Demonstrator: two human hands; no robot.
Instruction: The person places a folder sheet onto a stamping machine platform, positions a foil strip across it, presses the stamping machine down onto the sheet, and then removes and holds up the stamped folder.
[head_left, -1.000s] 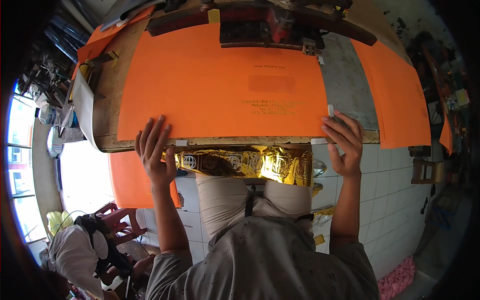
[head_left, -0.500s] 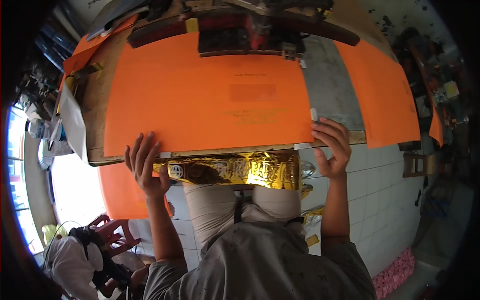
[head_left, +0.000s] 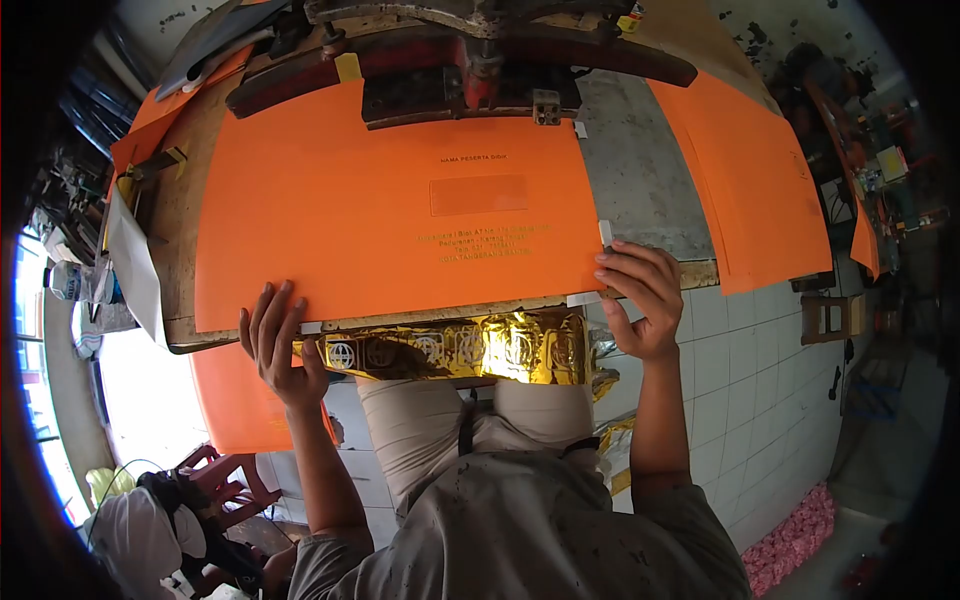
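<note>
An orange sheet (head_left: 330,210) with printed lettering and a pressed rectangle lies flat on the work table (head_left: 190,250). My left hand (head_left: 283,345), fingers apart, rests its fingertips on the sheet's front left corner. At the front right corner, my right hand (head_left: 642,300) touches the edge with its fingers spread, beside a small white tab (head_left: 605,232). Below the table edge hangs gold foil (head_left: 460,347) with round cut-out marks, above my lap. The dark press head (head_left: 460,95) covers part of the sheet's far edge.
More orange sheets (head_left: 745,180) lie on the right side of the table. Another orange stack (head_left: 235,400) is low on the left. A person (head_left: 150,530) is at the lower left near a red stool (head_left: 235,485). A wooden stool (head_left: 832,320) stands on the right.
The whole view has shifted, so the table, sheet and press appear further left and a little lower. Both hands stay at the sheet's front corners, and the sheet keeps its place under the press.
</note>
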